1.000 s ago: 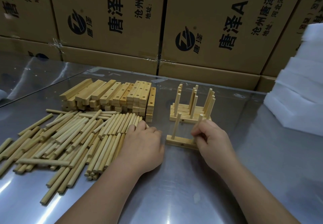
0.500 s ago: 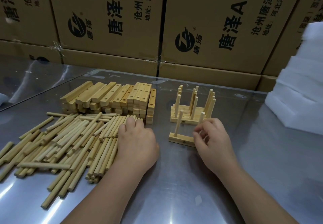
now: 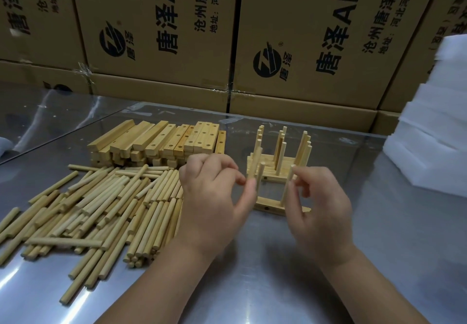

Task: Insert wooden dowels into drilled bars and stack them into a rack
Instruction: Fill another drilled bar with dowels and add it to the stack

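Bench (image 3: pixel 278 278) carries loose dowels (image 3: pixel 101 205) left of the left hand (image 3: pixel 214 197), drilled bars (image 3: pixel 156 141) beyond it, and the part-built rack (image 3: pixel 270 169) just beyond both hands. Left hand has lifted off the loose dowels to the bar (image 3: pixel 270 201) between the hands, thumb against its left dowel (image 3: pixel 260 177), grip unclear. The right hand (image 3: pixel 321 210) pinches the other dowel (image 3: pixel 288 184). Likely seating dowels, stacking next.

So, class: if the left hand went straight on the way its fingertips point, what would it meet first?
Most likely the left upright dowel in the near bar: the left hand points its thumb and forefinger rightward at it, almost touching. Depth is unclear; they may already touch.
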